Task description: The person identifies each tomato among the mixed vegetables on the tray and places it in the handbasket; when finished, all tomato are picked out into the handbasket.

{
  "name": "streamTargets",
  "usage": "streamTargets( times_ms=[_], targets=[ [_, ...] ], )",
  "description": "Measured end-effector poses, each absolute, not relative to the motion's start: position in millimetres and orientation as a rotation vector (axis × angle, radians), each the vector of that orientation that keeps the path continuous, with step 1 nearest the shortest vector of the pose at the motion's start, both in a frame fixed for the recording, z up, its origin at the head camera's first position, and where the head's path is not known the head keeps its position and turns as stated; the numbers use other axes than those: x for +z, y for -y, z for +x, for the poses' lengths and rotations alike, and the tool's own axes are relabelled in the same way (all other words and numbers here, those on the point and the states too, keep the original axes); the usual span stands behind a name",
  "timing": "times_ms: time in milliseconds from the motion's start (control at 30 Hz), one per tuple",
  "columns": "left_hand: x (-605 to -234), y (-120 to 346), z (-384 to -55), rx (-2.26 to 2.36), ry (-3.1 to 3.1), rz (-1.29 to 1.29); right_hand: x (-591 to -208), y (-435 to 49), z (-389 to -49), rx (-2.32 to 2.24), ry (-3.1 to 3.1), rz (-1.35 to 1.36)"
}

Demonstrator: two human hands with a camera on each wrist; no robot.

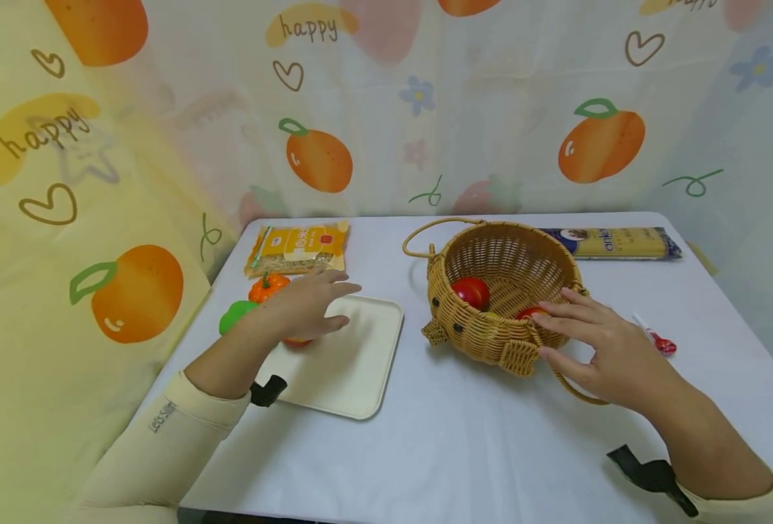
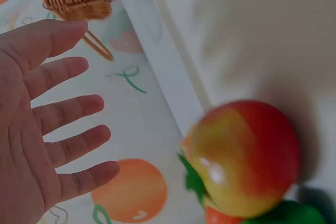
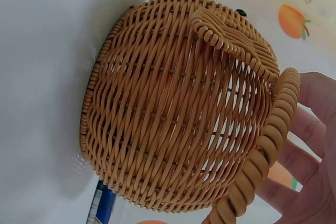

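My left hand (image 1: 308, 304) hovers over the left part of a cream tray (image 1: 363, 364), fingers spread and holding nothing. Below it on the tray sits a shiny red-and-yellow round fruit (image 2: 244, 156), mostly hidden by the hand in the head view. To the right stands a wicker basket (image 1: 485, 340) with an animal face, containing a red fruit (image 1: 470, 292) and another red fruit (image 1: 529, 313) partly behind the rim. My right hand (image 1: 599, 342) is at the basket's right rim, its loosely extended fingers reaching over the edge beside the thick twisted handle (image 3: 257, 166).
An orange pumpkin-shaped vegetable (image 1: 267, 287) and a green piece (image 1: 236, 316) lie left of the tray. Behind them is a yellow food packet (image 1: 301, 249). A long yellow-and-blue package (image 1: 622, 244) lies behind the basket, and a red-wrapped lollipop (image 1: 664, 345) to its right.
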State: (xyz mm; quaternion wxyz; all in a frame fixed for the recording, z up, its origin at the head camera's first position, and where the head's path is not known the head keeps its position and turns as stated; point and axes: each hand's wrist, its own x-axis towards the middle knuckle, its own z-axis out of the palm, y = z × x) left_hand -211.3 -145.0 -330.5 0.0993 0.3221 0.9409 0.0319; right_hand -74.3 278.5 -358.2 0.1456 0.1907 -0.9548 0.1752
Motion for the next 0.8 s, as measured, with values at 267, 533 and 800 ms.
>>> streamTargets(
  times_ms=[267, 533, 800],
  targets=[
    [-347, 180, -215, 0.079, -2.765, 0.757, -358, -278, -75, 0.497, 2.735, 0.554],
    [-357, 195, -214, 0.089, -2.708, 0.664, -358, -279, -76, 0.504, 2.731, 0.562],
    [-359, 198, -214, 0.128, -2.698, 0.694, -357, -279, -75, 0.506, 2.749, 0.551]
  ],
)
